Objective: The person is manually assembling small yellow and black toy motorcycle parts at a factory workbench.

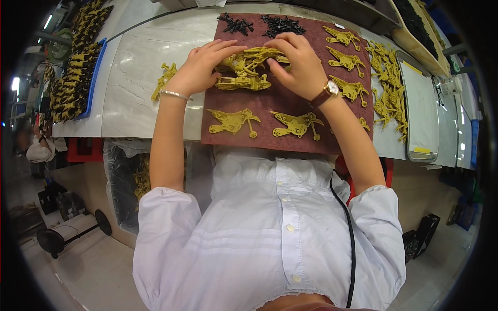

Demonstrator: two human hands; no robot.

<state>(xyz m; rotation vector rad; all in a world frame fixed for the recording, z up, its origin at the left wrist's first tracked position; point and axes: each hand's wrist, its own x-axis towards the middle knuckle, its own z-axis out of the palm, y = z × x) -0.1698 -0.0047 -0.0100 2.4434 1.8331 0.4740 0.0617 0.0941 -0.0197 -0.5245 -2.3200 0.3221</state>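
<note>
Over the brown-red mat, my left hand curls round the left side of a cluster of mustard-yellow moulded plastic parts. My right hand grips the same cluster from the right, thumb and fingers bent about an upper piece. Where one piece ends and another begins is hard to tell, and some fingertips are hidden. Nearer to me lie two flat yellow parts with thin arms, one at left and one at right. Similar yellow parts form a column along the mat's right side, partly behind my right forearm.
Small black parts sit in two heaps at the mat's far edge. One yellow part rests left of the mat; a pile of them lies right, beside a pale tray. A blue tray holds more parts at far left.
</note>
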